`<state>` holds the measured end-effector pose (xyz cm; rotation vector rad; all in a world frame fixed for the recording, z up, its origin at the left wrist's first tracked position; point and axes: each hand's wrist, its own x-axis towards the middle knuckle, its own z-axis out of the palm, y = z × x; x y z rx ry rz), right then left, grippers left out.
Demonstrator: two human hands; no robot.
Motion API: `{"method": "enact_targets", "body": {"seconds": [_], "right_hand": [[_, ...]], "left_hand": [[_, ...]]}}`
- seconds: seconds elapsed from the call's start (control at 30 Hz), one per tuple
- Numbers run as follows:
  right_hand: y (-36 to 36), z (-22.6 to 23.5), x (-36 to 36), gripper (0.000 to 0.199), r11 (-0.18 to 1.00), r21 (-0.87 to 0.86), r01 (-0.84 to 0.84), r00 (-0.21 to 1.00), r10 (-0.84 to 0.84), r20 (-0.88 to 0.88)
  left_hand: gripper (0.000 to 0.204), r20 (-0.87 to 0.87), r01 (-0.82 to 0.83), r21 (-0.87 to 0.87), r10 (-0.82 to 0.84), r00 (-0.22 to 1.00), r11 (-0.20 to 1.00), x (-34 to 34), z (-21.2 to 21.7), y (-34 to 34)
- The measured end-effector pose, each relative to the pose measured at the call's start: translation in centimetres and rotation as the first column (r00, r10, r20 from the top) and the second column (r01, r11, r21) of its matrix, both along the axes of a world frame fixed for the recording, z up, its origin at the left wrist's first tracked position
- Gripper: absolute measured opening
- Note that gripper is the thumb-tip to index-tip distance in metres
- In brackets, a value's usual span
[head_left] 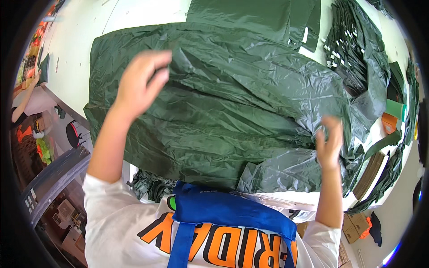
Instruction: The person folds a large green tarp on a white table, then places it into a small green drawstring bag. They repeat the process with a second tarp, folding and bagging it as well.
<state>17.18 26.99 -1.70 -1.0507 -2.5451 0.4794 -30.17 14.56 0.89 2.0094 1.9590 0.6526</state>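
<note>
A large dark green sheet of shiny, crinkled fabric (214, 94) is spread over the white table in front of me. My left hand (145, 82) is over its left part, thumb and fingers apart with a gap between them. No fabric shows in its grasp. Over the right side is my right hand (330, 143), somewhat blurred, its fingers curved and parted from the thumb. Creases run across the sheet between the two hands. A lighter greyish-green part of the fabric (283, 172) lies folded at the near edge, left of my right wrist.
Flat green pieces (241, 18) lie at the back of the white table (138, 13). A bundle of dark pieces with white tags (346, 49) is at the back right. An orange box (388, 123) stands at the right. At far left, another person's hand (35, 81) shows.
</note>
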Motion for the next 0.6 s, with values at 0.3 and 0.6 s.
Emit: {"method": "enact_targets", "body": {"seconds": [0.3, 0.6], "right_hand": [[-7.4, -4.1, 2.2, 0.044, 0.994, 0.084, 0.065, 0.933, -0.090, 0.348], [-6.1, -0.7, 1.4, 0.034, 0.976, 0.119, 0.181, 0.928, -0.210, 0.307]], "left_hand": [[0.023, -0.262, -0.091, -0.184, 0.040, 0.964, 0.979, 3.2, -7.9, -13.5], [0.030, -0.233, -0.084, 0.108, 0.107, 0.967, 0.991, 2.7, -4.8, -7.0]]}}
